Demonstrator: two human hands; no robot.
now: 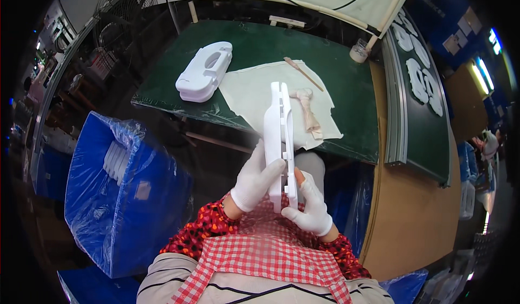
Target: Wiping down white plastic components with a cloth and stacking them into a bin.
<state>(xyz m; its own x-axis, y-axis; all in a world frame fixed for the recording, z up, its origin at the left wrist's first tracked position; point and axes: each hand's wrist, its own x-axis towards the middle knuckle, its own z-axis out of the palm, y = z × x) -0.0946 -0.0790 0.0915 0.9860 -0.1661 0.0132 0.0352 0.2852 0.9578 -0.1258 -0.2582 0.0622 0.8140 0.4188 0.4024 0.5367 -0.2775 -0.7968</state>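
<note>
I hold a long white plastic moulded part upright on edge in front of me, above my lap. My left hand, in a white glove, grips its lower left side. My right hand, also gloved with a bare fingertip showing, holds its lower right edge. On the green table beyond lie a pale cloth, a twisted rag and a thin wooden stick. A stack of similar white parts rests at the table's left.
A blue bin lined with plastic holding more white parts stands at my left. A small jar sits at the table's far right corner. More white parts lie on a conveyor at the right. A fan stands far left.
</note>
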